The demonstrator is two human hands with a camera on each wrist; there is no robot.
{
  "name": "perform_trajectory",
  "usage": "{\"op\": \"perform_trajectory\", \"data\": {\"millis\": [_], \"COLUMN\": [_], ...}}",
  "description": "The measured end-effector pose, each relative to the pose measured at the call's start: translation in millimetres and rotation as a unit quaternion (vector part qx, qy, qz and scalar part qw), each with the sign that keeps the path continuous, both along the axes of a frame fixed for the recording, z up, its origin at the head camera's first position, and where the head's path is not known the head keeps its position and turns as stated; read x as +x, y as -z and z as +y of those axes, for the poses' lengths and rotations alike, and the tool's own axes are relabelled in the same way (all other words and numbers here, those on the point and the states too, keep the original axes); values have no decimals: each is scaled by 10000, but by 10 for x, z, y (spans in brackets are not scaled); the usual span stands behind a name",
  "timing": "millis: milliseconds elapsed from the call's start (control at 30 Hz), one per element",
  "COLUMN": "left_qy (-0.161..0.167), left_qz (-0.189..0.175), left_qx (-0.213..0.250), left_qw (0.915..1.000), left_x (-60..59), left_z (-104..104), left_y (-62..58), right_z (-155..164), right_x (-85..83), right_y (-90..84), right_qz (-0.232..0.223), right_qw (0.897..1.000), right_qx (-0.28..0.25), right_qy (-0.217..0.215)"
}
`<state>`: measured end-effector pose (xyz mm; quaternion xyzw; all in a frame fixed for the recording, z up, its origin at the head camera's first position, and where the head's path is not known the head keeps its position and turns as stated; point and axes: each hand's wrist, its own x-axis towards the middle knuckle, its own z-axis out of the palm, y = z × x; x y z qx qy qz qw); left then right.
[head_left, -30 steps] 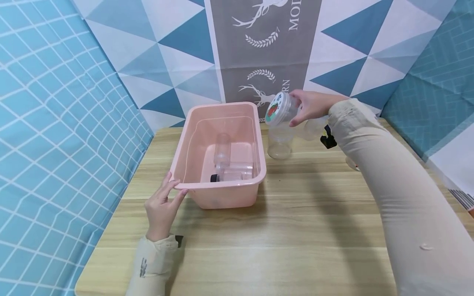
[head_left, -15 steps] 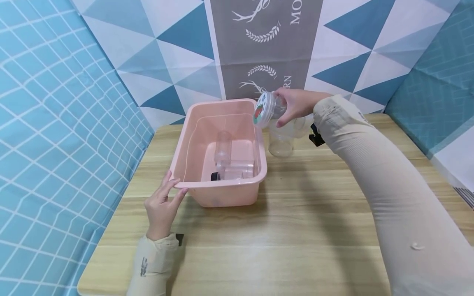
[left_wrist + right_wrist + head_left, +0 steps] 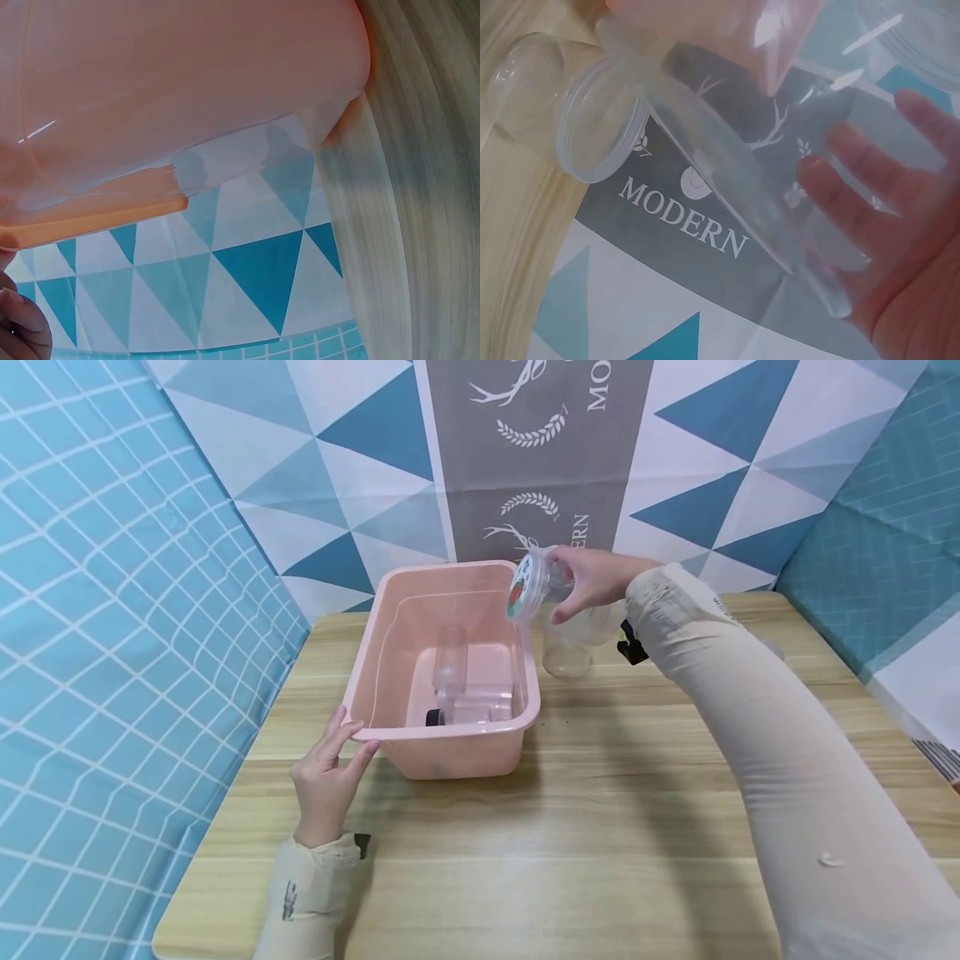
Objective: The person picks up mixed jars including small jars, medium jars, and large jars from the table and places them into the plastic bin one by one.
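Fingers of the right hand (image 3: 592,578) are curled round a clear plastic jar (image 3: 542,583) with a white lid bearing a red and green sticker (image 3: 517,592) — the jar is tipped on its side, lid end pointing left, held in the air just over the far right corner of the pink plastic bin (image 3: 375,668). From the right wrist view the palm and fingers (image 3: 900,225) show through the jar's transparent wall (image 3: 727,187), so the grasp is plain enough. Directly below the held jar, on the wooden table (image 3: 615,827), stands an open clear jar without a lid (image 3: 566,652), just beside the bin's right wall. Inside the bin lie a small clear bottle (image 3: 450,667) and a clear container with a black cap (image 3: 468,710), pushed toward the near right corner. The left hand (image 3: 326,777) rests at the bin's near left corner — fingers straight and spread, fingertips touching the rim, gripping nothing. The left wrist view shows only the bin's pink underside and lip (image 3: 150,97) close up, with a fingertip (image 3: 22,319) at the lower left edge. Both arms wear pale beige sleeves (image 3: 787,760), and patterned blue-and-white cloth (image 3: 112,568) hangs behind and to either side of the table.
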<state>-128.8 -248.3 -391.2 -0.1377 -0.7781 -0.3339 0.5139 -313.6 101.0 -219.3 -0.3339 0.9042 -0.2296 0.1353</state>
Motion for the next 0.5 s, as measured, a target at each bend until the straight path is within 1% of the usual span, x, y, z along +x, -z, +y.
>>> {"op": "perform_trajectory", "data": {"millis": [167, 367, 500], "left_qy": [31, 69, 64], "left_qz": [-17, -20, -25], "left_qx": [31, 48, 41], "left_qw": [10000, 10000, 10000], "left_x": [5, 5, 4], "left_z": [-7, -13, -16], "left_y": [7, 9, 10], "right_z": [-37, -91, -118], "right_x": [-10, -11, 2], "right_y": [24, 4, -20], "right_qz": [84, 219, 263], "right_qw": [10000, 9997, 9995], "right_qx": [-40, 54, 98], "right_qy": [-12, 9, -112]}}
